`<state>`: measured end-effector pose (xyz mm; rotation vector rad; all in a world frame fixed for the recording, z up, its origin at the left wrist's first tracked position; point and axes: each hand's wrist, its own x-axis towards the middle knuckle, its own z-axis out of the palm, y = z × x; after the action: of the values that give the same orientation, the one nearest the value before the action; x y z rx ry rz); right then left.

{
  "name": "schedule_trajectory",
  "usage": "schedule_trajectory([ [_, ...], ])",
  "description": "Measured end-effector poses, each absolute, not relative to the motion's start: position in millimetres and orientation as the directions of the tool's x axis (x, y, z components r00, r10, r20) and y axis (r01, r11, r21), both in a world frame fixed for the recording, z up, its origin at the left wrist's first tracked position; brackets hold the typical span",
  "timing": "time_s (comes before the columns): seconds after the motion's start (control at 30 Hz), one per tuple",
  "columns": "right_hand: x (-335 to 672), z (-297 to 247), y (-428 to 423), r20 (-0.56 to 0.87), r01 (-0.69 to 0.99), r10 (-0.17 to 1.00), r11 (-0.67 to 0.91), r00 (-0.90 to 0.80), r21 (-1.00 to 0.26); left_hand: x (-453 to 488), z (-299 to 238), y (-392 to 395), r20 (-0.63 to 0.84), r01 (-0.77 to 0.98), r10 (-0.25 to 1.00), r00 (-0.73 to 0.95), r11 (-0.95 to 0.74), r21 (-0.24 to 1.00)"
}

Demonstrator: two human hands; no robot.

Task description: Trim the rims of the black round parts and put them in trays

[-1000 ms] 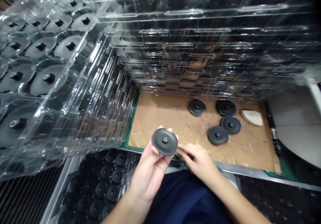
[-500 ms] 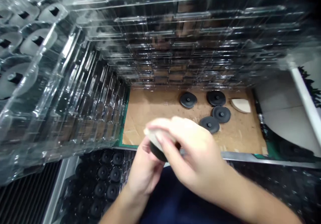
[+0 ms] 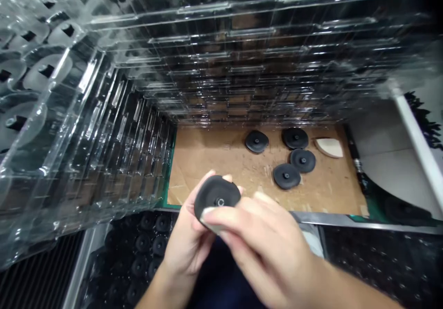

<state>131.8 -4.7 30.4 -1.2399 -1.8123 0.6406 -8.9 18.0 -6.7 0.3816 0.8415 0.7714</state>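
Observation:
My left hand [image 3: 188,240] is closed around the edge of a round black part [image 3: 214,193], its face with a small hollow stem tilted up toward me. My right hand [image 3: 266,235] is closed too, its thumb and fingers pinching a thin pale pad [image 3: 215,228] against the near rim of that part. Most of the pad is hidden under the fingers. Beyond the hands, several similar black parts lie stem up on a cardboard sheet [image 3: 200,157]; the closest is a black part [image 3: 286,176] to the right.
Tall stacks of clear plastic trays [image 3: 114,110] wall in the left and far sides. A pale wedge-shaped pad [image 3: 329,147] lies on the cardboard's right, near a dark pen-like tool [image 3: 358,163]. Below the metal front edge [image 3: 332,219], a tray [image 3: 138,253] holds rows of black parts.
The black part has turned so its stemmed face shows. My right hand has shifted lower, and the pale pad has gone from the part's upper side to its near rim.

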Motion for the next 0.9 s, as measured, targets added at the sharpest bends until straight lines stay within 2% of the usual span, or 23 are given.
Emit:
schedule_trajectory([
  [0.1,146.8,29.3,-16.7,0.252,0.587,0.956,0.291,-0.149,-0.755,-7.7,-7.1,20.0,-0.51,-0.512,0.758,0.408,0.652,0.559],
  [0.2,149.1,31.2,-23.0,0.326,0.728,0.944,0.253,-0.042,-0.637,1.3,-2.7,20.7,-0.478,-0.551,0.767,0.428,0.64,0.535],
  [0.27,145.4,32.6,-24.2,0.385,0.766,0.923,0.263,-0.022,-0.587,5.7,1.5,21.0,-0.468,-0.56,0.765,0.442,0.643,0.523],
  [0.37,144.6,31.9,-20.2,0.34,0.679,0.938,0.295,-0.07,-0.672,5.3,3.9,21.2,-0.485,-0.558,0.765,0.423,0.642,0.526],
  [0.43,149.5,30.1,-14.3,0.286,0.627,0.957,0.257,-0.057,-0.735,2.7,2.1,21.2,-0.487,-0.576,0.785,0.383,0.615,0.539],
  [0.53,157.6,23.0,-7.6,0.217,0.578,0.974,0.139,0.068,-0.804,0.4,-1.5,21.1,-0.454,-0.621,0.813,0.366,0.576,0.531],
  [0.6,159.1,10.6,-8.1,0.156,0.477,0.969,0.046,0.194,-0.878,-0.1,-3.0,21.9,-0.45,-0.637,0.817,0.36,0.568,0.521],
  [0.7,155.2,-24.2,-15.7,-0.024,0.322,0.938,-0.143,0.346,-0.936,-1.5,-5.1,24.9,-0.497,-0.649,0.806,0.321,0.569,0.504],
  [0.8,149.3,-64.4,-26.9,-0.192,0.278,0.933,-0.279,0.304,-0.919,-3.8,-8.1,28.0,-0.534,-0.667,0.793,0.294,0.57,0.479],
  [0.9,148.5,-82.9,-36.0,-0.244,0.285,0.94,-0.308,0.238,-0.908,-4.5,-10.9,28.9,-0.525,-0.679,0.806,0.273,0.548,0.488],
])
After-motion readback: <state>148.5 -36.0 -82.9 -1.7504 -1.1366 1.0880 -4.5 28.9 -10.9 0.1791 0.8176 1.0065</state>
